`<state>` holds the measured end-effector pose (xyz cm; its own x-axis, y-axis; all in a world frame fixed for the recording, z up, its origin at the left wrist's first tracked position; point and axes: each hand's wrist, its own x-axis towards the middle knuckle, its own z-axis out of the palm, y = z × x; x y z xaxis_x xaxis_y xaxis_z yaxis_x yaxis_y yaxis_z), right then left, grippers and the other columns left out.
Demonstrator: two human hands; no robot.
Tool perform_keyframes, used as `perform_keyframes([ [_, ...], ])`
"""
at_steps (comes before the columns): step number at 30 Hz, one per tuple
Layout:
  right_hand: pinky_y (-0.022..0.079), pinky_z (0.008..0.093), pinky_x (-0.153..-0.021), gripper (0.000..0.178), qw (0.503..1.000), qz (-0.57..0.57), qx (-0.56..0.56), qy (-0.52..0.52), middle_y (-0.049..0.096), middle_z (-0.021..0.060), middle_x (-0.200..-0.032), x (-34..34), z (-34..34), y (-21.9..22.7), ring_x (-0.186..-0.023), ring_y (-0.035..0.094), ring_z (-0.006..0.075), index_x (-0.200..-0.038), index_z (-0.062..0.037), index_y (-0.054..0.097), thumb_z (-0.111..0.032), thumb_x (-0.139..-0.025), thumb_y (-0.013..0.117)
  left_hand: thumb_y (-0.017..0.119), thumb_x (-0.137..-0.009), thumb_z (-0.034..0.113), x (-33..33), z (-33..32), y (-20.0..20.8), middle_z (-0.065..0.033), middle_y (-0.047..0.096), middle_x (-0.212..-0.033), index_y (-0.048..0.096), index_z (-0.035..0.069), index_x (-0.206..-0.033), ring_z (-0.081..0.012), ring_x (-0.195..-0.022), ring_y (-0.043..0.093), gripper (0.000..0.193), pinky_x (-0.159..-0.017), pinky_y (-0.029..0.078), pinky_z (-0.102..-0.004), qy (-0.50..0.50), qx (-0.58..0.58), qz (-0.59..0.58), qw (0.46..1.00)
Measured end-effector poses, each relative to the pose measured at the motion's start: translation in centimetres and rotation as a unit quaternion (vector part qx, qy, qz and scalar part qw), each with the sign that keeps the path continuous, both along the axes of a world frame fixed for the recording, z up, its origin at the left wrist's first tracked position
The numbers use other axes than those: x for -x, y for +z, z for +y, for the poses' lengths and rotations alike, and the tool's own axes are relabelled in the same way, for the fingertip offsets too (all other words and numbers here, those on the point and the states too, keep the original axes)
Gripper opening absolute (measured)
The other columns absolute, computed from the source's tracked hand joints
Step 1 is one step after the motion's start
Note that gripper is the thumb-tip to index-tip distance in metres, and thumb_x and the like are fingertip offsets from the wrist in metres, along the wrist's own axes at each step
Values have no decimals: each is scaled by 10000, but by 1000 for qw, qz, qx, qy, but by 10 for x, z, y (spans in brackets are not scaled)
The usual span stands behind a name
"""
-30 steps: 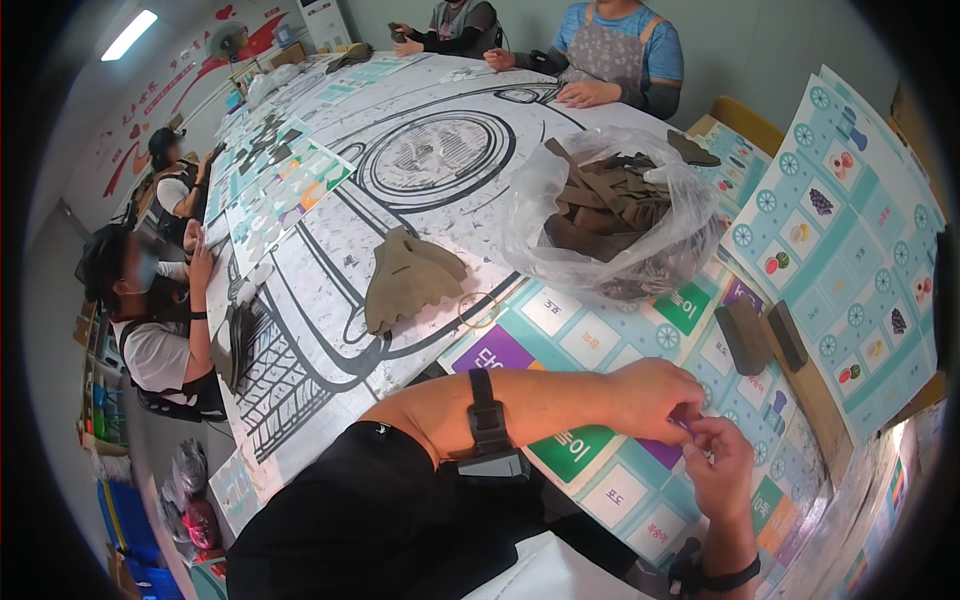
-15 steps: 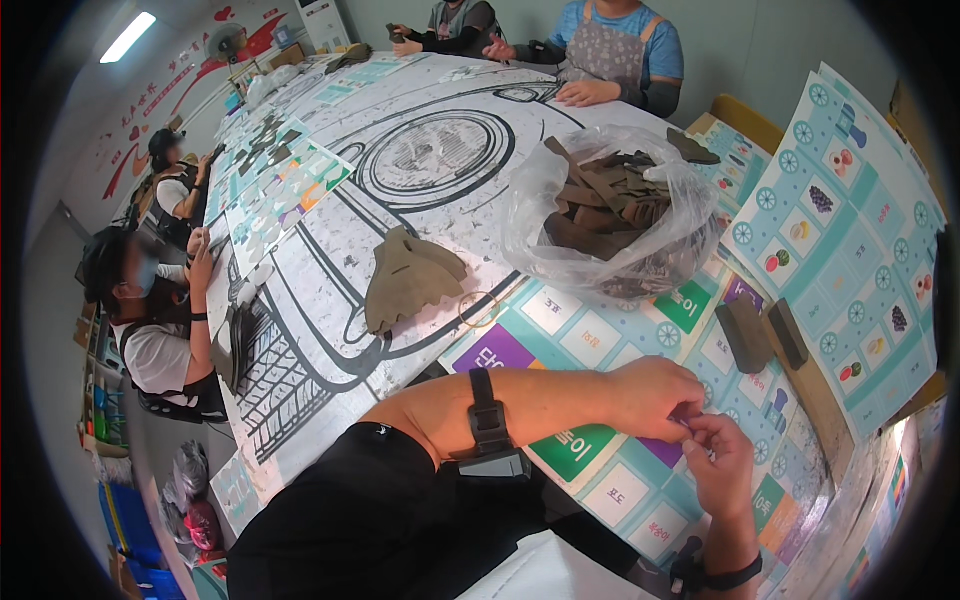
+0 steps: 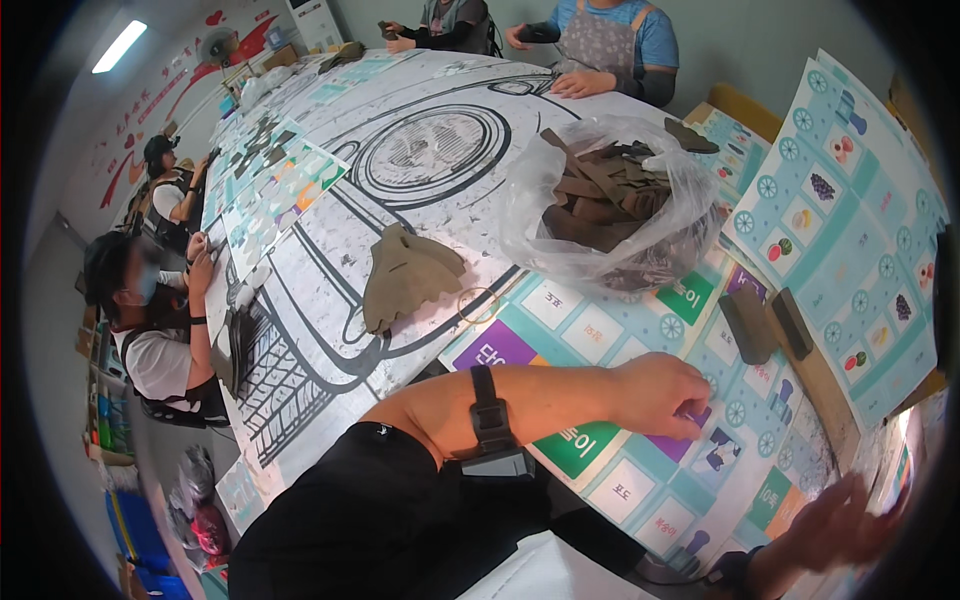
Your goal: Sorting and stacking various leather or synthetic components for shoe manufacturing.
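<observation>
Nearest, by the near right corner of the surface (image 3: 470, 235), the right hand (image 3: 845, 520) is a blur, its fingers seemingly partly spread; whether it has hold of anything I cannot tell; the left hand (image 3: 660, 392), at the end of a forearm with a black strap (image 3: 490, 410), is above the mat (image 3: 700, 510) along the surface's near right part, its fingers curled inward and almost closed over a purple patch; whether something small is pinched there I cannot tell; just past that hand, towards the right edge, two brown blocks (image 3: 747, 325) are close together, and a picture board (image 3: 850, 250) leans upright along that edge; left of the mat's far corner are a thin loop (image 3: 461, 310) and, beside it, a brown cutout (image 3: 410, 280) with a wavy rim; beyond the mat, towards the right edge, an open clear bag (image 3: 690, 230) is heaped with brown strips (image 3: 610, 195); farther off, by the left edge, pale and dark scraps (image 3: 265, 190) are scattered over another sheet; two people (image 3: 165, 360) sit along the left edge, and two more (image 3: 605, 45) are at the far edge; behind, a fan (image 3: 217, 45) is near the wall.
</observation>
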<state>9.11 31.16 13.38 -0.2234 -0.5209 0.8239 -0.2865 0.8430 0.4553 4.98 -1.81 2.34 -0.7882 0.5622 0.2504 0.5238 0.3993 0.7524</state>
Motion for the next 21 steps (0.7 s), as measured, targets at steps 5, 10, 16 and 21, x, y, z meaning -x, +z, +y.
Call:
perform_keyframes([
  [5, 498, 610, -1062, 114, 997, 65, 27, 16, 551, 324, -1359, 0, 1, -9, -1266, 575, 457, -996, 15, 676, -79, -1012, 612, 759, -841, 337, 1, 2, 0, -97, 679, -924, 670, 69, -938, -314, -860, 681, 299, -754, 535, -422, -3, -5, -13, 1000],
  [10, 499, 604, -1059, 96, 993, 102, 38, 36, 561, 322, -1347, 2, 6, -9, -1265, 576, 458, -988, 16, 671, -60, -1000, 613, 760, -848, 327, 1, 1, 2, -98, 675, -915, 669, 67, -937, -309, -853, 682, 290, -751, 537, -414, -1, -8, -13, 1000],
  [16, 500, 597, -1056, 76, 990, 117, 46, 61, 573, 320, -1333, 0, 7, -9, -1264, 578, 459, -979, 18, 665, -37, -986, 614, 757, -856, 337, 1, 0, 3, -94, 671, -912, 663, 67, -930, -303, -848, 679, 295, -742, 534, -409, 0, -7, -7, 1000],
  [21, 501, 591, -1052, 59, 986, 92, 56, 124, 583, 317, -1320, 0, -14, -7, -1263, 579, 460, -971, 20, 660, -18, -975, 614, 783, -830, 322, 1, 4, 2, -96, 672, -885, 662, 66, -893, -312, -835, 673, 289, -732, 522, -419, 7, -21, -23, 999],
])
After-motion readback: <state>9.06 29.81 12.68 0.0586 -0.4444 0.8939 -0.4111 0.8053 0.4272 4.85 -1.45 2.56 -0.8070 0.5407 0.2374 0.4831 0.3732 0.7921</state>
